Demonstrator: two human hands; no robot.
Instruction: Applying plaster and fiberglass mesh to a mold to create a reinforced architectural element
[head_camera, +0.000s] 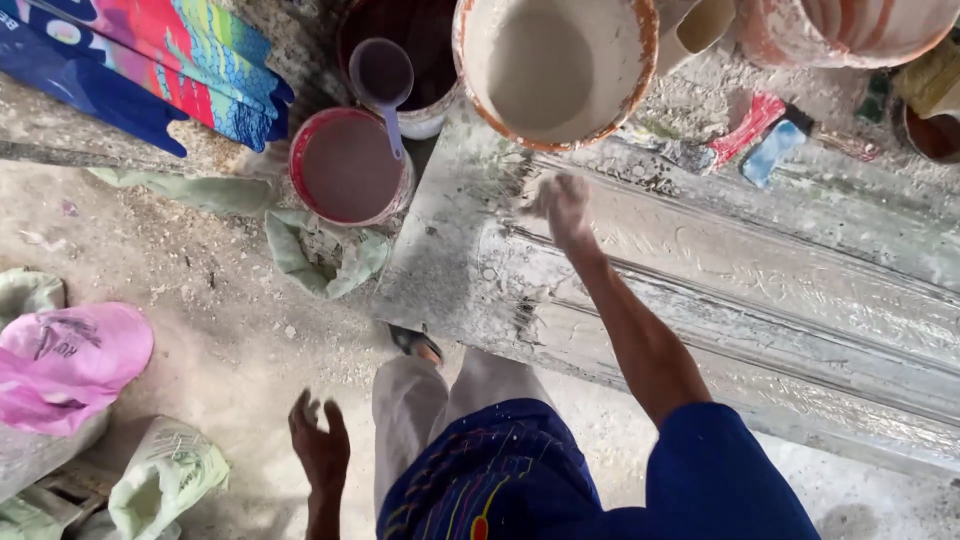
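A long grey-white moulded slab (760, 290) with ridges lies on the ground and runs off to the right. My right hand (562, 206) reaches out over its near end, blurred and dusted white, fingers bunched; I cannot tell whether it holds anything. Just beyond it stands a large white bucket (556, 62) with an orange-stained rim and pale powder inside. My left hand (320, 446) hangs low beside my leg, fingers spread, holding nothing.
A red-rimmed pot of brown liquid (348, 166) holds a purple scoop (384, 82). More buckets (850, 28) stand at the back. A pink bag (66, 362), green sacks (165, 478) and bright cloth (170, 60) lie on the dusty floor at left.
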